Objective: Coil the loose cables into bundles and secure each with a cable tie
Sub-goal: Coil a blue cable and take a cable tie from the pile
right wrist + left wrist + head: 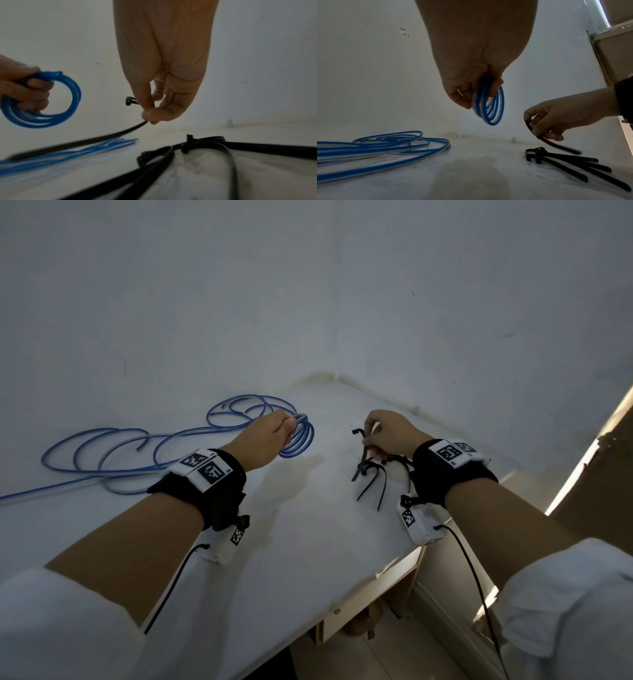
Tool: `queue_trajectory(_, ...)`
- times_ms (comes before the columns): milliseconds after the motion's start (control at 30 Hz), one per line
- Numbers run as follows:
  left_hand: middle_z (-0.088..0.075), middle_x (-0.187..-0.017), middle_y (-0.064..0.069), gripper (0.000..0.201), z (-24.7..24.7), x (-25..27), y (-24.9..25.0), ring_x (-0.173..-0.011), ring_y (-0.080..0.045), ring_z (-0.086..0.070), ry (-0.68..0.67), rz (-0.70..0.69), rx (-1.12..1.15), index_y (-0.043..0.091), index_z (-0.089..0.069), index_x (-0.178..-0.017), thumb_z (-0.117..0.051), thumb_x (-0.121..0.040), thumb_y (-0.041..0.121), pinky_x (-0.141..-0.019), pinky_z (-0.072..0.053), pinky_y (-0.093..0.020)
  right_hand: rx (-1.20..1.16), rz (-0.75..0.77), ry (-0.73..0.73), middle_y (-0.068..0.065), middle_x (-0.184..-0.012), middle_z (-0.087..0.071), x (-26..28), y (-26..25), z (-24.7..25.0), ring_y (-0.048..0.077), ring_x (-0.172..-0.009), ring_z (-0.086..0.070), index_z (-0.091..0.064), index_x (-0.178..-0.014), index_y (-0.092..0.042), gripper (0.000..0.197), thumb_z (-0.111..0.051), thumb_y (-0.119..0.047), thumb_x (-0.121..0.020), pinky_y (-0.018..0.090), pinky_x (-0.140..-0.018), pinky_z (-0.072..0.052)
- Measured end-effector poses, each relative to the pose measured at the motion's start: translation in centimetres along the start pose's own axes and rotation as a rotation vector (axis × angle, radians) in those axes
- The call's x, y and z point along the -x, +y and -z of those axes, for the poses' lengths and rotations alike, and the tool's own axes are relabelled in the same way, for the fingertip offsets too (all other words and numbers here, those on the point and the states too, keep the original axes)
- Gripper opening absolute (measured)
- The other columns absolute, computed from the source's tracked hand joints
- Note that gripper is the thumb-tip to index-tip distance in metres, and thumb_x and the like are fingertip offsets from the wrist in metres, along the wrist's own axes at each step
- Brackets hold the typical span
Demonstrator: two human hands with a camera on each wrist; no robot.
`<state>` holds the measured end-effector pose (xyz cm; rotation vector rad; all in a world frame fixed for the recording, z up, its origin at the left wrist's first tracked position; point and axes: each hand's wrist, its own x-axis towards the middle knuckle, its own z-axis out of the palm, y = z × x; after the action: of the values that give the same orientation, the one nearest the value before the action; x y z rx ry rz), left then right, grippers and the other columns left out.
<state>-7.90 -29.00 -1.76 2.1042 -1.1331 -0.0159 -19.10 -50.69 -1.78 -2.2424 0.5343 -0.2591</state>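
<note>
My left hand [270,433] grips a small coil of blue cable [301,440] above the white table; the same blue coil [491,108] hangs from its fingers in the left wrist view, and the coil [51,100] shows at the left of the right wrist view. More loose blue cable [137,450] sprawls in loops on the table to the left. My right hand [380,433] pinches a black cable tie [361,453] near its head and lifts it; the tie [120,132] trails down to the left. Several other black cable ties [373,477] lie under that hand.
The white table [291,542] meets a white wall at the back and ends in an edge at the front right. Beyond that edge lie the floor and a wooden frame [582,467]. Wrist camera leads hang from both forearms.
</note>
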Motion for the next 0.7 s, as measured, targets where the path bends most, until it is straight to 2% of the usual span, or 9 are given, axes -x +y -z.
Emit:
queue_trajectory(67,-0.049,-0.068,0.003,0.031,0.6,0.2,-0.5,-0.065,-0.016,-0.044,0.022,0.024,-0.008,0.019,-0.042,-0.072,-0.031,-0.1,0.024,-0.071,-0.036,-0.031,-0.108,0.055,0.001,0.013,-0.065,-0.06,-0.1,-1.2,-0.6,0.018,-0.05,-0.059,-0.058,-0.081,-0.007,0.011,-0.056,0.001,-0.089,0.023,-0.051,-0.055)
queue_trajectory(133,-0.049,-0.068,0.002,0.03,1.5,0.5,-1.0,-0.064,-0.015,-0.044,0.047,0.042,-0.017,0.017,-0.042,-0.073,-0.031,-0.1,0.023,-0.07,-0.035,-0.03,-0.247,0.1,-0.027,0.015,-0.069,-0.061,-0.1,-2.4,-1.4,0.02,-0.057,-0.061,-0.063,-0.082,-0.003,0.013,-0.053,0.003,-0.09,0.025,-0.057,-0.057)
queue_trajectory(233,-0.049,-0.069,0.003,0.028,3.1,1.3,-1.8,-0.062,-0.011,-0.044,0.096,0.068,-0.056,0.011,-0.045,-0.079,-0.031,-0.1,0.023,-0.063,-0.034,-0.024,-0.484,0.14,-0.114,0.02,-0.077,-0.063,-0.1,-4.4,-2.8,0.021,-0.061,-0.067,-0.063,-0.086,0.003,0.014,-0.051,0.009,-0.088,0.028,-0.067,-0.06)
queue_trajectory(300,-0.049,-0.067,0.005,0.027,4.3,1.9,-2.4,-0.062,-0.011,-0.044,0.136,0.084,-0.075,0.011,-0.045,-0.08,-0.032,-0.101,0.022,-0.059,-0.031,-0.025,-0.566,0.181,-0.175,0.022,-0.079,-0.065,0.2,-5.8,-3.9,0.022,-0.064,-0.069,-0.062,-0.093,0.006,0.01,-0.057,0.009,-0.085,0.028,-0.07,-0.059)
queue_trajectory(367,-0.051,-0.067,0.007,0.026,5.6,2.7,-3.1,-0.064,-0.013,-0.045,0.186,0.098,-0.085,0.01,-0.046,-0.082,-0.032,-0.101,0.022,-0.062,-0.028,-0.025,-0.578,0.249,-0.209,0.019,-0.077,-0.065,0.4,-7.5,-5.4,0.02,-0.063,-0.068,-0.061,-0.095,0.006,0.011,-0.062,0.004,-0.084,0.027,-0.069,-0.059)
queue_trajectory(500,-0.055,-0.074,0.0,0.023,8.0,4.4,-4.5,-0.069,-0.017,-0.047,0.279,0.108,-0.11,0.01,-0.047,-0.085,-0.033,-0.1,0.022,-0.063,-0.028,-0.025,-0.575,0.374,-0.249,0.009,-0.069,-0.06,0.3,-11.1,-8.7,0.013,-0.053,-0.061,-0.061,-0.088,-0.004,0.004,-0.058,-0.006,-0.09,0.024,-0.057,-0.056)
queue_trajectory(600,-0.051,-0.075,-0.005,0.022,9.7,5.6,-5.5,-0.069,-0.021,-0.043,0.322,0.111,-0.121,0.011,-0.045,-0.086,-0.034,-0.1,0.024,-0.065,-0.03,-0.028,-0.531,0.441,-0.275,-0.001,-0.064,-0.061,0.2,-13.7,-11.3,0.009,-0.055,-0.057,-0.063,-0.089,-0.005,0.005,-0.058,-0.005,-0.09,0.021,-0.058,-0.054)
queue_trajectory(700,-0.051,-0.077,-0.006,0.022,10.9,7.0,-6.5,-0.07,-0.02,-0.043,0.363,0.108,-0.098,0.01,-0.044,-0.087,-0.034,-0.1,0.025,-0.065,-0.032,-0.03,-0.553,0.491,-0.356,0.008,-0.074,-0.061,0.3,-15.9,-13.5,0.013,-0.06,-0.063,-0.06,-0.092,-0.003,0.006,-0.056,0.001,-0.09,0.023,-0.062,-0.056)
